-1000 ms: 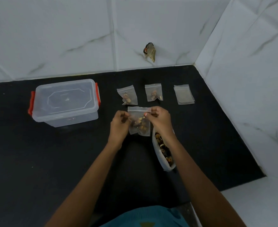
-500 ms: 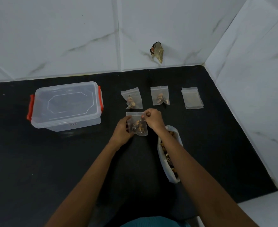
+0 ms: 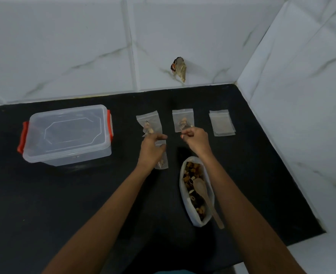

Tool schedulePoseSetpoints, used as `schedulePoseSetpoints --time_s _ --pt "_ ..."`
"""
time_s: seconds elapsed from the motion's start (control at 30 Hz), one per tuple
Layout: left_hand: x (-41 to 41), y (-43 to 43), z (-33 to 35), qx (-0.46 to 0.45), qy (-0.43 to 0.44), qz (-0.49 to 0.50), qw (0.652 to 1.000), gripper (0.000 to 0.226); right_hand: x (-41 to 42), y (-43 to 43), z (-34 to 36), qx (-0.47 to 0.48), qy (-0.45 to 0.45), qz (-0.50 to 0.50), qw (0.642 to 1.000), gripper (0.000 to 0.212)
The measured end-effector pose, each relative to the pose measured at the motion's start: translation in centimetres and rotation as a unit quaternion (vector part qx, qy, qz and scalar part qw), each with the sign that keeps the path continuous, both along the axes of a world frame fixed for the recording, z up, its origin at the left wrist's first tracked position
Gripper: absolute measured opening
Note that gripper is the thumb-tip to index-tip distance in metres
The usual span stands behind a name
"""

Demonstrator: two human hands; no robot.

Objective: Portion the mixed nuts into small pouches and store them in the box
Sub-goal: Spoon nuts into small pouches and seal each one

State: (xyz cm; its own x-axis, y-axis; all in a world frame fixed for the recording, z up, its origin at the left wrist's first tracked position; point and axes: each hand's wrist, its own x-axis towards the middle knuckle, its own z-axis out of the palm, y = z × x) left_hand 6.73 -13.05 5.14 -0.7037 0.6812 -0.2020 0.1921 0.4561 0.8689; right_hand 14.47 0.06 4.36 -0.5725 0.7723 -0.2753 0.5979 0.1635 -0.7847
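My left hand grips a small clear pouch with a few nuts in its bottom; the hand covers most of the pouch. Apart from it to the right, my right hand has curled fingers with nothing visible in them. Two filled pouches lie flat just beyond my hands. A stack of empty pouches lies to their right. An open white bag of mixed nuts sits near my right forearm, with a wooden spoon resting in it. At the left stands the clear plastic box, its lid on and its clips orange.
Everything sits on a black counter set in a corner. White marble-look tile walls close the back and the right side. A small torn scrap sticks to the back wall.
My right hand has let go of the pouch's top and moved off to the right. My left hand keeps the pouch and has shifted slightly left.
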Motion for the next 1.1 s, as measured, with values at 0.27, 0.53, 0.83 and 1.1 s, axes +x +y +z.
schedulePoseSetpoints --time_s 0.27,0.53,0.83,1.1 --pt "2.6 10.1 0.2 0.021 0.009 -0.056 0.998 0.021 3.9 6.7 0.0 0.016 0.004 -0.110 0.994 0.022" --pt "4.5 19.2 -2.2 -0.057 -0.027 -0.038 0.997 0.025 5.4 13.0 -2.2 0.090 -0.023 -0.196 0.976 0.022" --pt "4.7 22.5 -4.0 -0.109 -0.055 0.036 0.992 0.034 5.4 14.9 -4.8 0.065 -0.051 -0.174 0.981 0.029" --pt "4.2 22.7 -4.2 -0.059 -0.097 0.062 0.992 0.020 5.4 15.2 -5.0 0.059 -0.048 -0.167 0.983 0.030"
